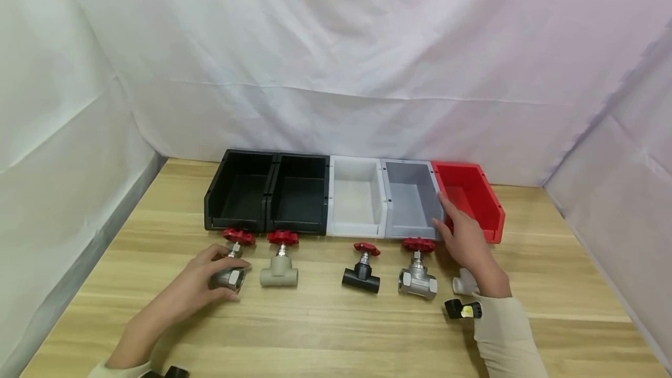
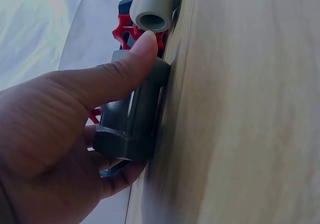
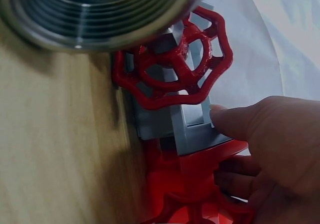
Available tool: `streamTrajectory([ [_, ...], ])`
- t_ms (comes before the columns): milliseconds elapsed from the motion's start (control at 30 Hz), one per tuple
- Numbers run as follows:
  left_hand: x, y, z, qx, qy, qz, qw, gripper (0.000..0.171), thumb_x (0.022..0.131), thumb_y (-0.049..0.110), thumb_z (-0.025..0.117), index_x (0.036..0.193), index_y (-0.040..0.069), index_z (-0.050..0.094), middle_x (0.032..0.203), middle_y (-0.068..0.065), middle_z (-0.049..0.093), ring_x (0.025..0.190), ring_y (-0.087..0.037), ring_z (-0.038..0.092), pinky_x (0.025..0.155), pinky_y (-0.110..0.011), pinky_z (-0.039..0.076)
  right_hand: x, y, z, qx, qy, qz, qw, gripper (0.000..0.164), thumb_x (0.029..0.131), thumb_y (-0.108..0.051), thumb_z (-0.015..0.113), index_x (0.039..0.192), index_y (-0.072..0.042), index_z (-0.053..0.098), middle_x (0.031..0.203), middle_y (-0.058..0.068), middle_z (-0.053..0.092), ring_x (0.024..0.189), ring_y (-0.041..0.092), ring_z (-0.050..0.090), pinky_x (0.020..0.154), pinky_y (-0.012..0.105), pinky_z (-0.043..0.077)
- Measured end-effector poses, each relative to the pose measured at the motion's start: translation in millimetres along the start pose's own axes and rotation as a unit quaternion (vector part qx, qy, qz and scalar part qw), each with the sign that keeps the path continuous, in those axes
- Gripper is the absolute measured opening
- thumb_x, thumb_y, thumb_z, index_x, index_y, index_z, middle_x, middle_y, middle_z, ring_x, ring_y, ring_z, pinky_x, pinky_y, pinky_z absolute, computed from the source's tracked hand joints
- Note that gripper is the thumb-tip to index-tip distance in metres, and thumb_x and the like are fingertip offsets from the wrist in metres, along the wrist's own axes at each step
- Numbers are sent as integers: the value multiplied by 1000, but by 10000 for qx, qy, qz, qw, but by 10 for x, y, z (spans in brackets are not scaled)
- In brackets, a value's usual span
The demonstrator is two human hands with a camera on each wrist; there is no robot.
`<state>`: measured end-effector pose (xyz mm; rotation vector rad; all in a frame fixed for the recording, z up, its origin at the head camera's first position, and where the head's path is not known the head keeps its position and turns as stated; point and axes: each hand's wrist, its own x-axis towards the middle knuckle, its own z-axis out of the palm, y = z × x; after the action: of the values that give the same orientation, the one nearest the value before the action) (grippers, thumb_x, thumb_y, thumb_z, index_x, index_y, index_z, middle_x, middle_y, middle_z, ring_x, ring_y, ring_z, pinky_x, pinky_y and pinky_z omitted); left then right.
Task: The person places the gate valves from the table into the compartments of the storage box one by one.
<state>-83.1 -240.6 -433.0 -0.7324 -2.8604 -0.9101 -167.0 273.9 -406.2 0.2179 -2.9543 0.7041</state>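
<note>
At the left of the row, my left hand (image 1: pixel 202 279) grips a steel valve (image 2: pixel 132 108) with a red handwheel, thumb along one side of its body and fingers around the other. Beside it stands a beige tee-shaped valve (image 1: pixel 279 270). My right hand (image 1: pixel 466 241) is at the front of the grey bin (image 1: pixel 412 229) and red bin (image 1: pixel 496 220), thumb at the grey rim and fingers loosely bent by the red one. Under its wrist, a white valve (image 1: pixel 464 282) is partly hidden. Another steel valve (image 1: pixel 417 280) stands left of that hand.
Two black bins (image 1: pixel 236 223) (image 1: pixel 296 227) and a white bin (image 1: pixel 357 230) continue the row leftward. A black valve (image 1: pixel 361 276) with a red handwheel stands before the white bin. White cloth (image 1: pixel 336 45) hangs behind and at both sides of the wooden table (image 1: pixel 315 337).
</note>
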Motion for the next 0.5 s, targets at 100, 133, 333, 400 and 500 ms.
streamTrajectory([
  [100, 28, 0, 7, 66, 28, 52, 10000, 52, 63, 25, 88, 112, 23, 69, 111, -5, 52, 97, -24, 52, 80, -48, 45, 2, 19, -6, -4, -26, 48, 10000, 82, 88, -16, 70, 154, -15, 20, 138, 27, 43, 117, 45, 46, 85, 55, 47],
  [133, 35, 0, 9, 78, 31, 53, 10000, 52, 63, 25, 88, 111, 23, 69, 109, -4, 52, 96, -23, 52, 79, -47, 46, 2, 19, -5, 6, -33, 49, 10000, 82, 88, -15, 70, 154, -14, 20, 138, 27, 42, 117, 46, 46, 85, 56, 47],
  [333, 33, 6, 16, 140, 35, 50, 9999, 52, 62, 27, 88, 111, 23, 69, 105, 2, 50, 90, -16, 51, 77, -40, 46, 22, 8, 32, 65, 26, -10, 10000, 77, 89, -12, 68, 152, -12, 24, 136, 27, 44, 116, 45, 47, 87, 57, 45],
  [400, 26, 10, 13, 129, 19, 39, 9999, 52, 63, 27, 88, 111, 23, 69, 105, 2, 50, 90, -16, 51, 76, -38, 47, 26, 1, 43, 69, 87, -24, 9999, 76, 88, -11, 68, 152, -13, 26, 135, 27, 45, 115, 45, 48, 86, 57, 46],
  [500, 24, 18, 8, 107, -37, -28, 9999, 52, 64, 28, 87, 112, 23, 69, 105, 2, 50, 90, -16, 50, 77, -38, 47, 28, 1, 49, 195, 243, -51, 9995, 75, 86, -9, 70, 150, -12, 30, 135, 26, 45, 116, 45, 47, 86, 57, 46],
])
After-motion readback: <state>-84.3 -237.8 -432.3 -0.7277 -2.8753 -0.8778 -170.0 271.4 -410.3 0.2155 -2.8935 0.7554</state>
